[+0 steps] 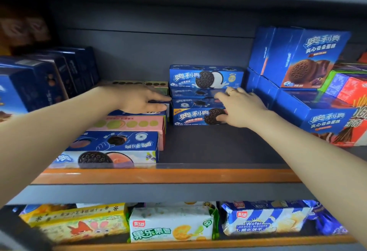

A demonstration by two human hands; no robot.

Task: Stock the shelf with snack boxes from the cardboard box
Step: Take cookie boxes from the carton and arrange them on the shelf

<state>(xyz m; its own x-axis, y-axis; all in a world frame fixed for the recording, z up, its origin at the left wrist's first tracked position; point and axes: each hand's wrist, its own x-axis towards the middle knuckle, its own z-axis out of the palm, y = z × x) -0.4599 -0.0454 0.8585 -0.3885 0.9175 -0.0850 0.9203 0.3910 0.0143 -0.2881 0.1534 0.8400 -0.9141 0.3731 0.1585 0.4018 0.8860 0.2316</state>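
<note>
Going L to R: our left hand (142,100) lies flat, fingers together, holding nothing, on top of the L row of Oreo boxes (119,141) that runs from 7 o'clock back toward centre. Risk there is that pressing or sliding skews the row, and the front box sits close behind the orange shelf lip (158,175), so it could tip off. Our right hand (238,105) has fingers spread narrowly, thumb on the face and fingers on top of the front blue Oreo box (195,114) at centre, w/ another Oreo box (206,77) stacked up behind at 12 o'clock. We judge a hard shove back could knock that stack over. At 3 o'clock, tilted Oreo cake boxes (305,58) lean loosely and crowd the R side; a bumped wrist may topple them. Red stick-snack boxes (351,131) sit farther R. Bare shelf in front at 6 o'clock is open for more. The cardboard box isn't in view.
</note>
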